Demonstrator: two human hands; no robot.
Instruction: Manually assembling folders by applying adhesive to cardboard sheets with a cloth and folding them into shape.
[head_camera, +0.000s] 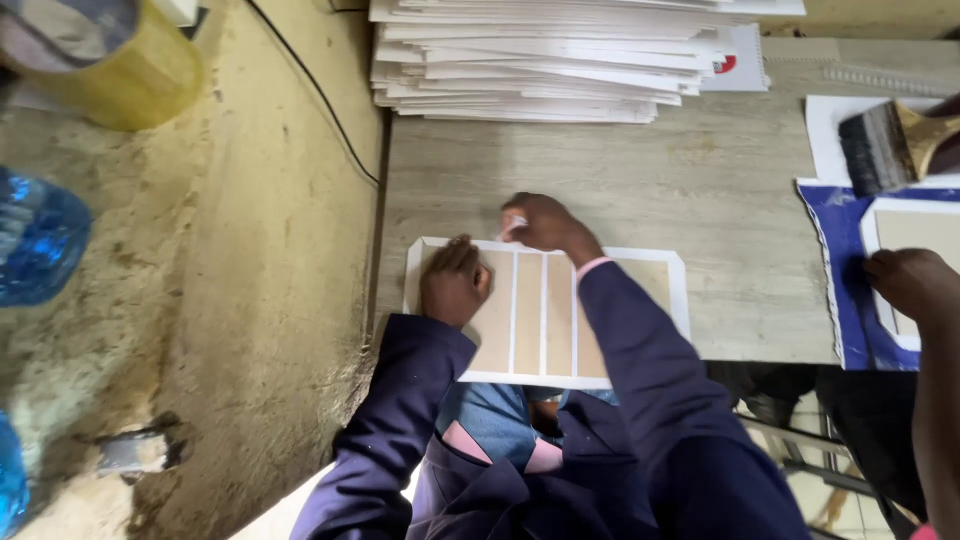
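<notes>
— What are the two hands doing right now?

— The left hand (454, 283) is lying on the left part of a white sheet (546, 312) that is carrying tan board strips; its fingers are curling loosely, knuckles up, and it is pressing down rather than gripping anything. The right hand (545, 223) is resting at the sheet's upper edge, fingers bunching around something small and pale; what that is, I cannot tell.

— Where is the sheet sitting?

— It is lying flat on the grey wooden table (700, 170), near the table's left edge and close to the person's body. Both dark blue sleeves are reaching over it.

— How many board pieces are showing?

— I am counting four narrow gaps of white, so about five tan panels: two wide ones at the ends and three slim strips between them. The right sleeve is covering part of them, so the count is not certain.

— Anything else around?

— One stack of white sheets (540, 60) is sitting at the table's far side. To the right, another person's hand (910, 280) is touching a blue sheet (835, 260), and one wide brush (885, 145) is hovering above it. On the left, one yellow tub (120, 60) and one blue bottle (35, 240) are standing on a stained surface.
</notes>
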